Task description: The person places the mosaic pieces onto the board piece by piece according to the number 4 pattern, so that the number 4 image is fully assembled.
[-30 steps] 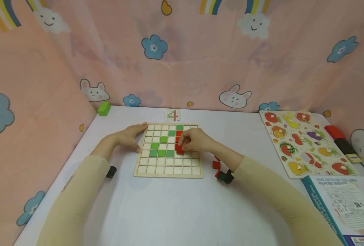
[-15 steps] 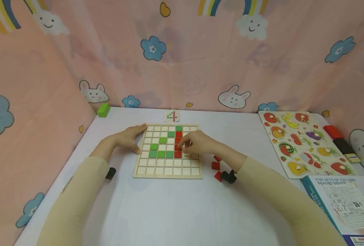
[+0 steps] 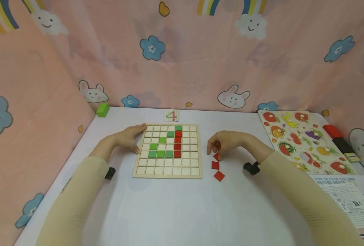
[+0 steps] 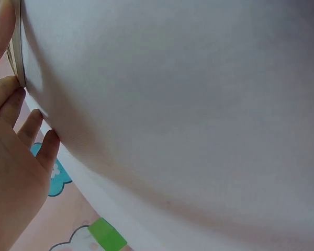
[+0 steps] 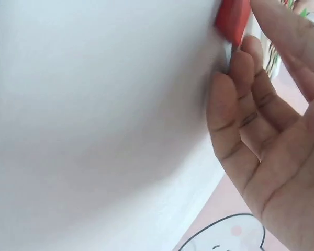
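The left hand (image 3: 127, 137) lies flat with straight fingers against the board (image 3: 168, 171). The right hand (image 3: 228, 142) reaches a red tile (image 3: 216, 156) beside the board, perhaps pinching it; the grip is unclear.

board (image 3: 168, 172): pale wood, green and red tiles
loose tiles (image 3: 215, 165): red
block (image 3: 103, 109): green
curtain (image 3: 200, 51): pink, bunnies, rainbows

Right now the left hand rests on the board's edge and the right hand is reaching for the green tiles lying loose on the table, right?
Not quite: the loose tiles by the right hand are red, not green, as the head view shows. The green ones already sit in the board. The left hand does rest on the board's edge.
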